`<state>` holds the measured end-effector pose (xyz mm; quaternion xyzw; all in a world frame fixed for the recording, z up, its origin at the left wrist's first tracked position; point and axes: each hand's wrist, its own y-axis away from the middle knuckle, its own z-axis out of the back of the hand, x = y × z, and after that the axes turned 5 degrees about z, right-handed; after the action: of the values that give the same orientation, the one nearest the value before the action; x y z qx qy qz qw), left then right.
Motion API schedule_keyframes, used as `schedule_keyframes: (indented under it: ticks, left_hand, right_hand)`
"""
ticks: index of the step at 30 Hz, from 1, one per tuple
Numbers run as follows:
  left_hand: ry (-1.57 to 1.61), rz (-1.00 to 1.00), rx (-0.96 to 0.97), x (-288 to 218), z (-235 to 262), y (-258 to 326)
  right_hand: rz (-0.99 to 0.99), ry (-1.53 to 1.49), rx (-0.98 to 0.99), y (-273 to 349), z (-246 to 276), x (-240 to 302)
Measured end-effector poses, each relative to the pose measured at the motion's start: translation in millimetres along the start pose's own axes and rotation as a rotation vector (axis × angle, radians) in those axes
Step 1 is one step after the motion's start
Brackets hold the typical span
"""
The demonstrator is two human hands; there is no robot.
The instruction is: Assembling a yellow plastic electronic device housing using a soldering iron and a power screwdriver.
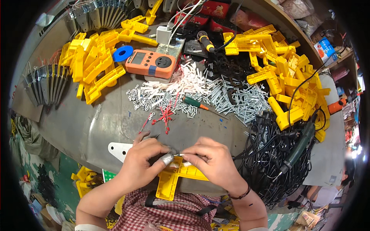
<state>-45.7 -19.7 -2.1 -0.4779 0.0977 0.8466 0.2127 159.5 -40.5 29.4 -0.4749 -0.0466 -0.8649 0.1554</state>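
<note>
At the table's near edge, my left hand (pixel 148 156) and my right hand (pixel 210 158) meet over a yellow plastic housing half (pixel 167 186). Fingers of both hands are pinched on a thin, pale wire-like piece (pixel 177 154) running between them; its ends are hidden under the fingertips. A grey-white covering wraps my left thumb. The housing is T-shaped, its ribbed hollow side up, partly under my right hand. A flat metal blade (pixel 117 150) with holes sticks out beside my left hand. Red wire pieces (pixel 165 119) lie just beyond the hands.
Yellow housings are heaped at far left (pixel 94 61) and right (pixel 293 77). Screws (pixel 243 100), white sleeves (pixel 189 79) and a green screwdriver (pixel 195 102) lie mid-table. An orange meter (pixel 150 63) stands behind. A dark green soldering iron (pixel 298 148) rests on black cables (pixel 258 154).
</note>
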Motion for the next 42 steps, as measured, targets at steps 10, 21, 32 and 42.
schedule_keyframes:
  ticks: [10, 21, 32, 42]
  left_hand:
    - [0.03, -0.063, -0.098, 6.1, -8.6, 2.5]
    - [-0.298, -0.246, -0.158, -12.9, -4.9, 10.1]
    - [-0.407, -0.249, -0.075, 3.0, -12.6, 16.7]
    - [-0.335, -0.29, -0.089, -3.4, -8.3, 20.2]
  right_hand:
    - [-0.096, -0.03, -0.117, 8.4, -12.8, -7.0]
    - [0.017, -0.005, 0.078, 15.4, 2.4, -6.1]
    - [0.047, 0.084, 0.061, 14.2, -3.6, -14.9]
    - [0.013, 0.021, 0.226, 14.2, -9.1, -17.2]
